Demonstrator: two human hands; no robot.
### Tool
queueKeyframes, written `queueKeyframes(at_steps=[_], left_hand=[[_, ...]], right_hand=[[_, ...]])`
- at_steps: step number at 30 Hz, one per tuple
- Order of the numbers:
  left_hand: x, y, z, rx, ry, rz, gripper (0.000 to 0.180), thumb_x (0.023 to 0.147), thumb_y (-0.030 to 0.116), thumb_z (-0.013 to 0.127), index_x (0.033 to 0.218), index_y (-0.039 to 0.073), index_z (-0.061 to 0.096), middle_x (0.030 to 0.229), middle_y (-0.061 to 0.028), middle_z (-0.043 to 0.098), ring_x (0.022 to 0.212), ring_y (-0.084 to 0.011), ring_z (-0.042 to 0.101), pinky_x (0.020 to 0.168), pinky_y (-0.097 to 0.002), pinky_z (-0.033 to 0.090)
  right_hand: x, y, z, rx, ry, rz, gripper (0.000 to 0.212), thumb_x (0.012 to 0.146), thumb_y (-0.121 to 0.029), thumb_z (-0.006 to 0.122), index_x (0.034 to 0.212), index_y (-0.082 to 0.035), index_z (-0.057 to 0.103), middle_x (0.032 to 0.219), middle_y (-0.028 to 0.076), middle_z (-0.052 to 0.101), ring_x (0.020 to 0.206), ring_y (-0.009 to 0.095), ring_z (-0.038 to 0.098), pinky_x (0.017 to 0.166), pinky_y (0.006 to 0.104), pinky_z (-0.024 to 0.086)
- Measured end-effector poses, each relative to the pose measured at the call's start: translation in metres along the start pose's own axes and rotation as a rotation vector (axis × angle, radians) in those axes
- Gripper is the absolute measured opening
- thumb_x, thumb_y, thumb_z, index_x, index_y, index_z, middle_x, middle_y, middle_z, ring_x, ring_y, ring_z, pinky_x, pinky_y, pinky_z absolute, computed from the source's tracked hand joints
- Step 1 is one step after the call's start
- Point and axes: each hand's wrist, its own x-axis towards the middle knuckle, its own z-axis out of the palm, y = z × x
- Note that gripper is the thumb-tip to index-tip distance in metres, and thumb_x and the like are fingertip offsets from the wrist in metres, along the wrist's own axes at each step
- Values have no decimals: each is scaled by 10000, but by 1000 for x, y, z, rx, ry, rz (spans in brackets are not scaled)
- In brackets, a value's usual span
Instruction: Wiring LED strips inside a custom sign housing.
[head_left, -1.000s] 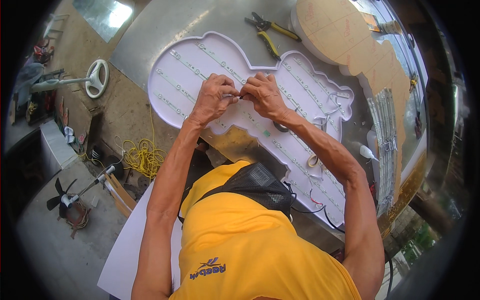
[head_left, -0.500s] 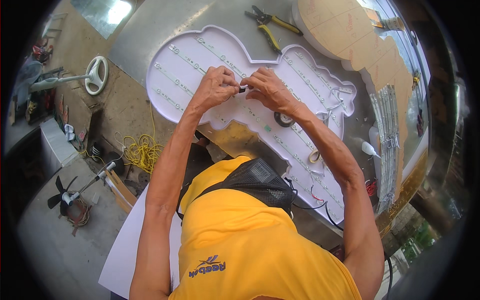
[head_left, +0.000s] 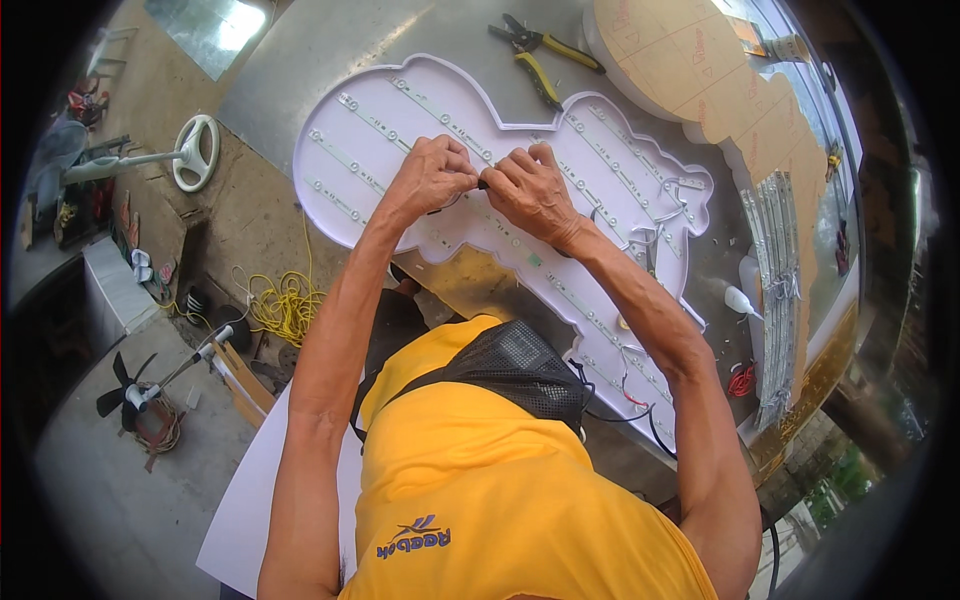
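My left hand [head_left: 437, 175] and my right hand [head_left: 532, 192] meet above a white, curvy-edged sign tray [head_left: 505, 250]. Both are closed, with thumbs and fingers pinched. A small black piece [head_left: 482, 184] shows at the right hand's fingertips, close to the left fingers; its kind is too small to tell. What the left fingers pinch is hidden, though a thin dark strand [head_left: 447, 205] shows below them. Strips of small LED lights [head_left: 430, 105] run in slanted rows along the tray's floor. White wires [head_left: 672, 200] join strips at its right end.
Yellow-handled pliers [head_left: 540, 60] lie beyond the tray. At the right are a brown-papered cut-out [head_left: 670, 60], a bundle of LED strips [head_left: 775, 290] and a small white bottle [head_left: 738, 299]. Yellow cord [head_left: 287, 305] and a black-bladed fan [head_left: 132, 393] are on the floor at left.
My right hand has turned and curled more, its knuckles now upward, and its forearm has shifted slightly. It now covers the black roll seen beside its wrist before. My left hand stays nearly in place.
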Motion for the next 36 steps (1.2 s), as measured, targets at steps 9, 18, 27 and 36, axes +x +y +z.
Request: queueKeyframes(at_steps=[9,18,27,36], left_hand=[[-7,-16,11,113,151,188,129,770,122,801,877,53,785,981,-2,631,977,-199,549,856,-334,494],[-19,-2,23,301,475,627,111,688,21,707,775,86,733,924,-16,613,920,-224,569,827,-385,390],[-25,-5,34,425,418,622,79,719,150,780,743,101,723,920,-14,608,942,-216,561,822,-397,399],[-11,-12,34,356,466,544,30,711,102,740,729,81,731,901,-9,611,911,-211,569,822,-385,419]], right_hand=[[1,19,-8,260,-46,63,115,809,-169,752,904,-114,718,791,3,601,815,193,541,773,343,405],[22,19,-11,573,-174,336,92,817,-146,702,825,-57,718,781,78,625,831,278,545,773,390,434],[-1,15,-3,511,-210,297,85,816,-164,707,828,-79,710,813,78,637,847,285,552,790,404,436],[3,19,2,465,-201,306,127,850,-181,708,854,-61,666,834,102,620,856,301,541,797,421,434]])
